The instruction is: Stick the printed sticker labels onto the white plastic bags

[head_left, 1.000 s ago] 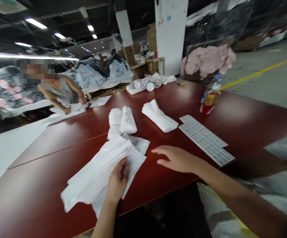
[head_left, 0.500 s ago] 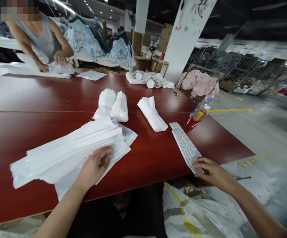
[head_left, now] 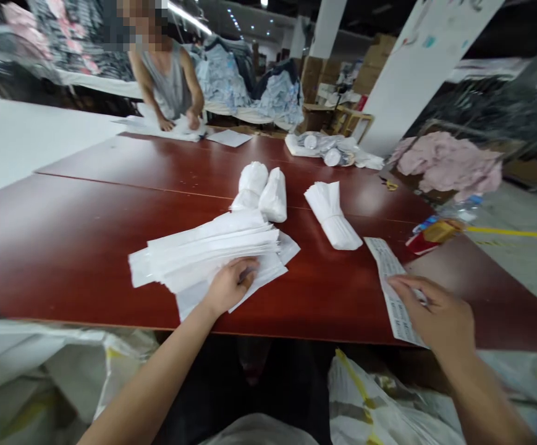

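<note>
Left of the tied white bundle [head_left: 335,217] on the worktop [head_left: 64,247], our left hand [head_left: 230,287] lies on the fanned white stack [head_left: 212,247], its fingers loosely curled; we cannot tell whether they grip any. To the bundle's right and nearer us, the fingers of our right hand [head_left: 445,318] almost meet over the printed sheet [head_left: 385,264], and we cannot tell if they hold it.
</note>
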A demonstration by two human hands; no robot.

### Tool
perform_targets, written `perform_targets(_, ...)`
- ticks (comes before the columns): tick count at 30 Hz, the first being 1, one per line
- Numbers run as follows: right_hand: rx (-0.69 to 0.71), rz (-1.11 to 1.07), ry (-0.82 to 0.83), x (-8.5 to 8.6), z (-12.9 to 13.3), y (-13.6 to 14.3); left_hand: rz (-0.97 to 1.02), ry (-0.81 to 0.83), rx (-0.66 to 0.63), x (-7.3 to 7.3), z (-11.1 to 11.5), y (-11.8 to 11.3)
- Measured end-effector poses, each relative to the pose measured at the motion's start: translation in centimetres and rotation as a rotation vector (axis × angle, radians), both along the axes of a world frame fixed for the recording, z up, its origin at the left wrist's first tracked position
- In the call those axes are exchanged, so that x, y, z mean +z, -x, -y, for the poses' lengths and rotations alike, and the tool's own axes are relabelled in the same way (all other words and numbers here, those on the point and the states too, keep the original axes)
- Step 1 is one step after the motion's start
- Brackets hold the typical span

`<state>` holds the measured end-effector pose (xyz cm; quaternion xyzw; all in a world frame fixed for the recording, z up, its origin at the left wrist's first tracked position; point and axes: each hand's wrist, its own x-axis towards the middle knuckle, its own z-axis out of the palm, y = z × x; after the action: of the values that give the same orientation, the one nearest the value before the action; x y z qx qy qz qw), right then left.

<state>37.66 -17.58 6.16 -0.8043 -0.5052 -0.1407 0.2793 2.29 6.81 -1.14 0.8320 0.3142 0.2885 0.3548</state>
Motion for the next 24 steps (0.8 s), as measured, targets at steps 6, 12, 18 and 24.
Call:
perform_targets(6, 0.7, 0.127, -0.122, -2.1, -11.6, 15.7, -0.033, 0.226, -0.027, 2.3, -0.1, 0.4)
perform_targets(12, 1.036, 0.293, -0.149, -4.9, -15.9, 25.8, -0.191, 0.409, -0.217, 5.1, -1.5, 0.5)
perform_targets(18, 1.16, -0.22, 0.127, -3.8, -13.6, 23.5, -0.169, 0.48, -0.313, 4.7, -2.6, 0.8)
perform_targets(24, 0.44, -0.534, -0.076, -3.4, -14.1, 14.7, -0.14, 0.591, -0.444, 5.0, -3.0, 2.6)
